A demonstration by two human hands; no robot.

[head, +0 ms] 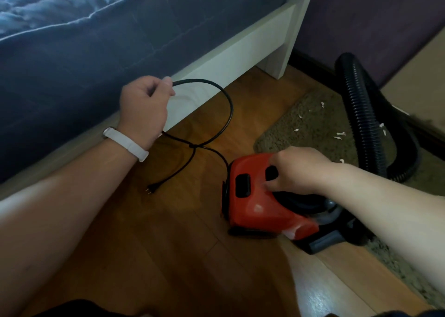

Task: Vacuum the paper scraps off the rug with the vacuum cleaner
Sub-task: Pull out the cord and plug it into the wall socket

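A red vacuum cleaner [255, 201] stands on the wooden floor at the rug's near edge. My right hand [296, 169] rests on its top, thumb and fingers curled around the handle beside two black buttons. My left hand [144, 99] pinches the black power cord [226, 104], lifted in a loop in front of the bed frame. The cord's plug [151, 189] lies loose on the floor. A beige rug [313, 128] lies to the right with several white paper scraps [339, 134] on it. The black ribbed hose [361, 114] arches over the rug.
A bed with a dark blue cover [84, 39] and a white frame [231, 59] fills the left and back. A purple wall [373, 15] stands behind the hose. Wooden floor [168, 244] stretches toward me.
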